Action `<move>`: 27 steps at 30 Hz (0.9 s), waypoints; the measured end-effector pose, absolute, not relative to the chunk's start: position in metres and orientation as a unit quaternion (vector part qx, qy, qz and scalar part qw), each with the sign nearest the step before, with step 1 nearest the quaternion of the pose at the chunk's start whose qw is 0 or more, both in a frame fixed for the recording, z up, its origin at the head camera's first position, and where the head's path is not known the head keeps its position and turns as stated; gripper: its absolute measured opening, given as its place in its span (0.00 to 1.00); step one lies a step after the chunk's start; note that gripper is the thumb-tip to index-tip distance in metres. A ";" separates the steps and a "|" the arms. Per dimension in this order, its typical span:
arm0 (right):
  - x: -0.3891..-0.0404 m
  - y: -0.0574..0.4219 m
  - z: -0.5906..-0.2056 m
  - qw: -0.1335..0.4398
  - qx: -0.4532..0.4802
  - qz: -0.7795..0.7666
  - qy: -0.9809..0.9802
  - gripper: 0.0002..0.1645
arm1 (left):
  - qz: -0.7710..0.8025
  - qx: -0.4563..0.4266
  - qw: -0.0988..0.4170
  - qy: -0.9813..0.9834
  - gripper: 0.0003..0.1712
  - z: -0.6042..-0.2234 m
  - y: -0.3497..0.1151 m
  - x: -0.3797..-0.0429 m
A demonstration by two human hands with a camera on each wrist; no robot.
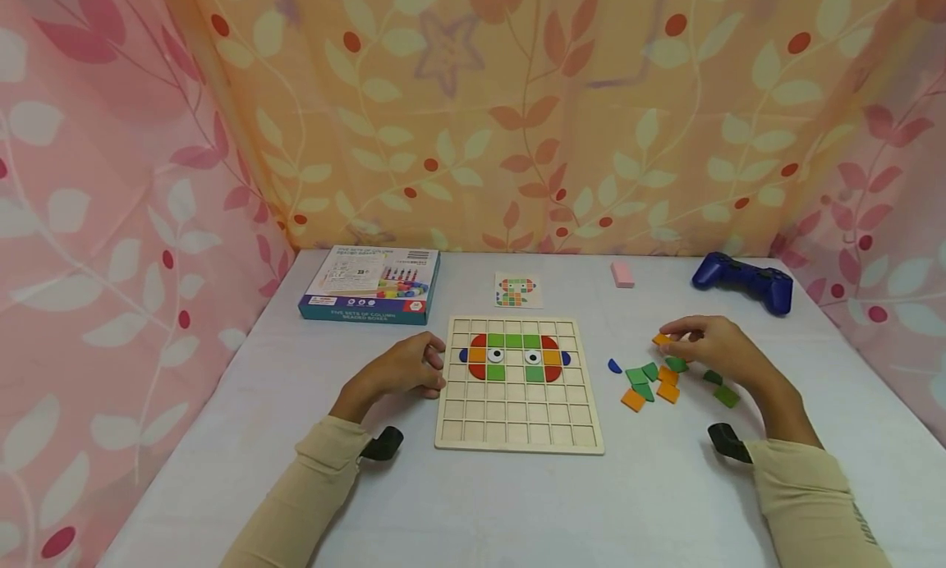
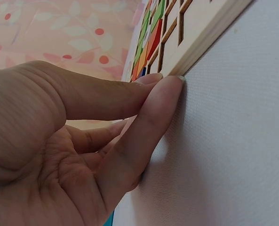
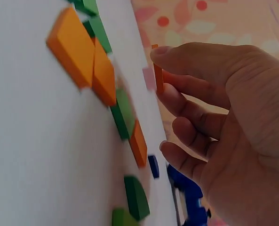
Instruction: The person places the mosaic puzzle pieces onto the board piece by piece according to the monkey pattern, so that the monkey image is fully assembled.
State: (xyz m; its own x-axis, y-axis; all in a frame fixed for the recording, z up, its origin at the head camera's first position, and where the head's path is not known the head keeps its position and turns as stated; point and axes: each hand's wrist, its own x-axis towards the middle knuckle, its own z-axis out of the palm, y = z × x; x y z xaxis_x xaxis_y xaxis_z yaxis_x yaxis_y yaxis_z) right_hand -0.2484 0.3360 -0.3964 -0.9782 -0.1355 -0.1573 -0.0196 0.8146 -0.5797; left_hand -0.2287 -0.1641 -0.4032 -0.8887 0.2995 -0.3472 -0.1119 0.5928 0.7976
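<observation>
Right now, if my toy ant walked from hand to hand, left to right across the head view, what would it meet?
Left hand → wooden grid board → loose blue half-circle → loose green square → pinched orange tile → right hand.

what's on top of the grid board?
On the grid board: red, green, orange and blue pieces, plus two eye tiles, sitting toward its far edge. The board beneath them is covered, so unseen.
</observation>
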 end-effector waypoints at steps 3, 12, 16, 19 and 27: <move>-0.248 0.321 -0.395 0.091 -0.056 -0.296 0.949 0.32 | 0.446 0.053 0.230 0.863 0.34 -0.403 -0.164 -0.229; -0.246 0.276 -0.392 0.088 -0.126 -0.301 0.941 0.25 | 0.444 0.052 0.229 0.865 0.33 -0.402 -0.164 -0.228; -0.243 0.256 -0.392 0.077 -0.161 -0.304 0.936 0.22 | 0.443 0.052 0.228 0.866 0.34 -0.402 -0.164 -0.228; -0.240 0.243 -0.392 0.068 -0.182 -0.302 0.933 0.22 | 0.444 0.053 0.227 0.865 0.34 -0.403 -0.164 -0.229; -0.233 0.214 -0.392 0.076 -0.205 -0.318 0.922 0.20 | 0.445 0.052 0.228 0.864 0.34 -0.403 -0.164 -0.229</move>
